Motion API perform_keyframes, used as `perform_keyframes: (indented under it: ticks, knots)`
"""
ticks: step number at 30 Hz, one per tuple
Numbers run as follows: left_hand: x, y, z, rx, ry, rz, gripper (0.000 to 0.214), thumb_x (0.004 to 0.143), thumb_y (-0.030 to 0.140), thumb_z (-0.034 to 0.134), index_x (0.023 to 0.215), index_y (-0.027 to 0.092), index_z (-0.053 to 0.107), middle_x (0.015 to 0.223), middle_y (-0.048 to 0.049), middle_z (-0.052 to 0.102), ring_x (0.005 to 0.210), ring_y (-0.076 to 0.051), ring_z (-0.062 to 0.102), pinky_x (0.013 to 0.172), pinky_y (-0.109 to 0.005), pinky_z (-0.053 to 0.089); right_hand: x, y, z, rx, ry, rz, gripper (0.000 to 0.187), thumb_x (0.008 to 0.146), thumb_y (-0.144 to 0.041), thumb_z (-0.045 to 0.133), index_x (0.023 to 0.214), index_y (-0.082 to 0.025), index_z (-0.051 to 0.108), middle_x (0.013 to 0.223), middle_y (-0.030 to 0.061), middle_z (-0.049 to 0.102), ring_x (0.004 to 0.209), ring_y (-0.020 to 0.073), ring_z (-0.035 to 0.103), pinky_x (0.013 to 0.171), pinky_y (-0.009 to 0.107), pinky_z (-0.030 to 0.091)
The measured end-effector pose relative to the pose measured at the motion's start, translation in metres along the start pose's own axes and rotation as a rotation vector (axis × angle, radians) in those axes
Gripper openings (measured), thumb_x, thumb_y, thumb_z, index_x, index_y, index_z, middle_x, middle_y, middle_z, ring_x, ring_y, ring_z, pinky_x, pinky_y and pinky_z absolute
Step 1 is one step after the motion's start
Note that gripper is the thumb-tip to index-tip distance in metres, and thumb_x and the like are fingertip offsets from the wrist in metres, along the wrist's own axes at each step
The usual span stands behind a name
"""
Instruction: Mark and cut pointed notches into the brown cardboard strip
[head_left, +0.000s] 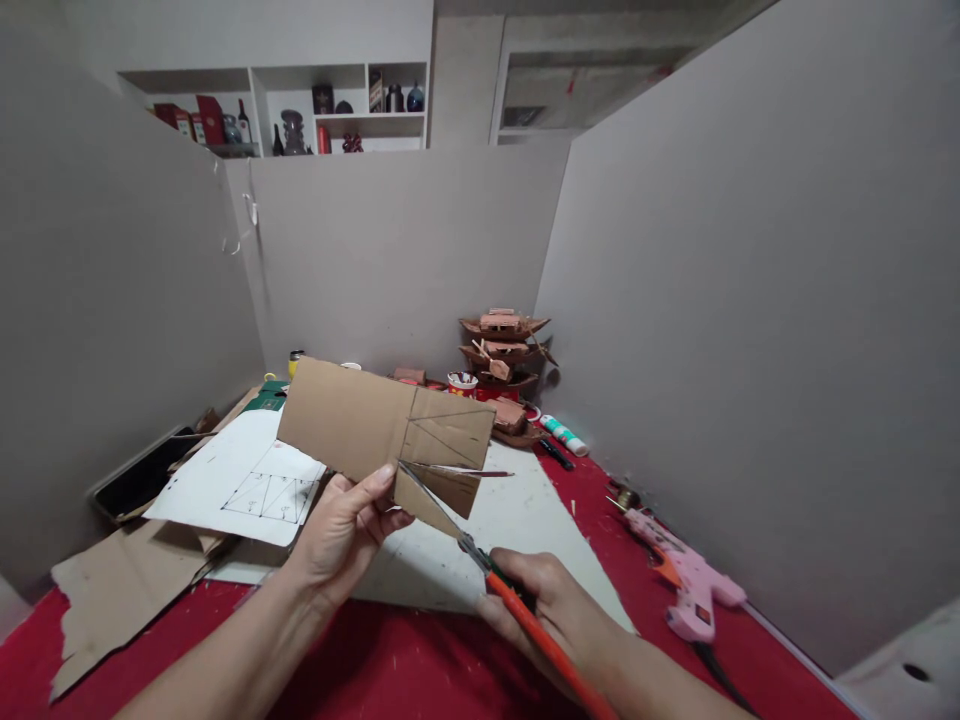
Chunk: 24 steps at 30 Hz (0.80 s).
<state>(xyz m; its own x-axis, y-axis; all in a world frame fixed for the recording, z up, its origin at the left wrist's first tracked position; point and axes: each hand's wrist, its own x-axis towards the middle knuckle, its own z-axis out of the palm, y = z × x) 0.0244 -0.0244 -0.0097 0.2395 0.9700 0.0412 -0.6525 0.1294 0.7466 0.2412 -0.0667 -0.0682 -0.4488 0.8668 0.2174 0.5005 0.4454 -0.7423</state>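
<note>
My left hand point(356, 520) grips a piece of brown cardboard point(349, 410) near its lower edge, thumb on top. Dark pencil-like lines cross the cardboard's right part, and a slit there splits off a lower strip point(442, 492). In my right hand point(551, 600) is a pair of scissors point(536, 635) with orange-red handles. Their blades meet the cardboard just right of my left thumb, along the slit. Part of the handles is hidden behind my right fingers.
A white sheet with a drawn figure point(225, 470) lies left over cardboard scraps point(124, 590). A white board point(555, 530) covers part of the red table. Right are a pink glue gun point(686, 580) and a white-green tube point(564, 436). Model boats point(504, 350) stand stacked behind. Grey partitions point(750, 300) enclose the table.
</note>
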Motion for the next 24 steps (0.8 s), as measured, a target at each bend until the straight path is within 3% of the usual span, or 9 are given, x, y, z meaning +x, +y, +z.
perform_keyframes:
  ticks: [7,18,24]
  knots:
    - [0.001,0.001,-0.001,0.056,-0.017,0.03,0.032,0.068,0.021,0.083,0.097,0.015,0.071,0.089,-0.0058,0.076,0.067,-0.014,0.069,0.053,-0.019,0.055,-0.002,0.006,0.003,0.005,0.047,0.036,0.035,0.086,-0.046,0.056,0.069,-0.021,0.04,0.061,-0.0063,0.033,0.055,0.0111,0.028,0.048,0.024,0.025]
    - [0.002,-0.004,-0.001,0.048,0.019,0.034,0.021,0.064,0.022,0.086,0.074,0.015,0.069,0.083,-0.0023,0.075,0.071,-0.014,0.069,0.055,-0.019,0.056,0.004,-0.005,-0.002,-0.079,0.035,0.023,0.031,0.089,-0.045,0.048,0.07,-0.021,0.041,0.063,-0.0046,0.041,0.056,0.012,0.033,0.05,0.023,0.031]
    - [0.003,-0.009,-0.004,0.05,0.04,0.036,0.022,0.065,0.022,0.086,0.08,0.015,0.071,0.083,-0.0012,0.074,0.066,-0.011,0.066,0.054,-0.019,0.056,0.004,-0.005,-0.003,-0.161,0.051,0.06,0.031,0.087,-0.046,0.05,0.069,-0.021,0.043,0.061,-0.0039,0.044,0.055,0.0127,0.036,0.051,0.024,0.032]
